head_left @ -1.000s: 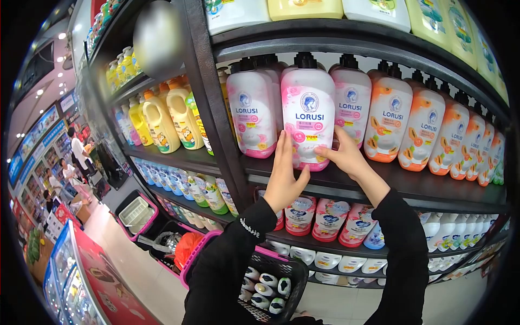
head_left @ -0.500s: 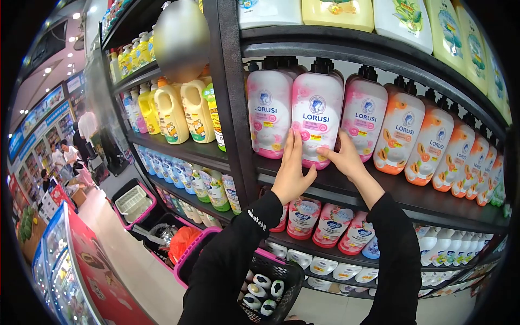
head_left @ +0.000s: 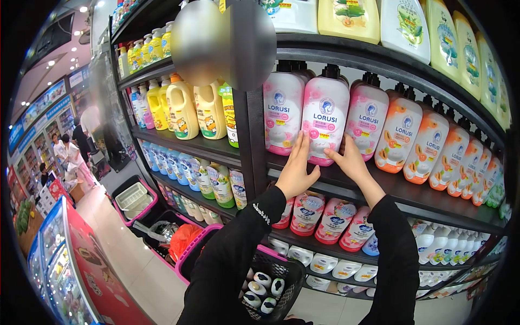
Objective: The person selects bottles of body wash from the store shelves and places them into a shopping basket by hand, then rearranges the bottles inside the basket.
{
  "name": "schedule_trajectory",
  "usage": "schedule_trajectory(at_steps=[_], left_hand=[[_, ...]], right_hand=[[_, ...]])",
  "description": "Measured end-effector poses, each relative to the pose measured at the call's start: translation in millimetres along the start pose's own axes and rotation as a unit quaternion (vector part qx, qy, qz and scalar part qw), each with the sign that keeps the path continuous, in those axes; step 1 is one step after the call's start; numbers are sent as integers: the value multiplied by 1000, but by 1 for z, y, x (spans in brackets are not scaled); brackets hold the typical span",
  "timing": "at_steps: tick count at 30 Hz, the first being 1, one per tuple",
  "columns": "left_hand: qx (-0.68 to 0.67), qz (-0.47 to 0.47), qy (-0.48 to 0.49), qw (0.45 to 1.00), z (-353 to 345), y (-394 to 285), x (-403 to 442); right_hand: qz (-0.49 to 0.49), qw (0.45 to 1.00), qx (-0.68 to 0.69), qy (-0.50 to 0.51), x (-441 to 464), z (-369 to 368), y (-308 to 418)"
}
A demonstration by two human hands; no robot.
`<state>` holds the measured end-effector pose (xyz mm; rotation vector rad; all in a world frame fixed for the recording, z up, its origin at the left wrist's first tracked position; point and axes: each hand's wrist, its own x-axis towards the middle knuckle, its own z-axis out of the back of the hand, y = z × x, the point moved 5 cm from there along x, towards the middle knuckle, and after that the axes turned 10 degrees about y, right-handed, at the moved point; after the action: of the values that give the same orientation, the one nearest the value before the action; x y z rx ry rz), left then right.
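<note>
Pink LORUSI bottle (head_left: 326, 116) between left hand (head_left: 296, 172) and right hand (head_left: 353, 162), touching lower sides, each grip spread.

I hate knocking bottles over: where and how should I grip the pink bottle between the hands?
I'd come from the front and grip the pink bottle by both sides of its body. It stands upright, broad face outward, with neighbouring bottles close on either side, and the shelf above seems to leave little room over its pump.
</note>
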<state>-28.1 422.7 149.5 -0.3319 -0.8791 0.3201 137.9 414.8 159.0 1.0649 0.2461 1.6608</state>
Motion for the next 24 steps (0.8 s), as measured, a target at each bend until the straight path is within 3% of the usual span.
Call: schedule_trajectory(at_steps=[5, 7, 9, 10, 13, 15, 18, 19, 22, 24], left_hand=[[3, -5, 29, 1000, 13, -7, -18], [-7, -44, 16, 999, 30, -16, -30], [-95, -38, 163, 981, 37, -22, -47], [-74, -55, 188, 978, 39, -21, -56], [-84, -147, 325, 931, 46, -29, -82], [-54, -55, 468, 880, 52, -35, -104], [-106, -125, 455, 875, 44, -21, -142], [-158, -80, 492, 852, 43, -17, -156], [-176, -94, 421, 885, 24, 17, -209], [-206, 11, 423, 882, 9, 35, -249]], right_hand=[[-16, 988, -126, -89, -36, 12, 36], [34, 976, -196, -84, -58, 10, 62], [49, 966, -245, -70, -77, 1, 85], [43, 966, -247, -63, -85, -5, 97], [93, 944, -317, 21, -108, -38, 131], [22, 955, -280, 93, -125, -62, 136], [-24, 912, -347, 218, -158, -102, 131], [-14, 909, -334, 248, -172, -115, 125], [-76, 883, -294, 357, -213, -149, 104], [-112, 855, -253, 439, -243, -174, 85]])
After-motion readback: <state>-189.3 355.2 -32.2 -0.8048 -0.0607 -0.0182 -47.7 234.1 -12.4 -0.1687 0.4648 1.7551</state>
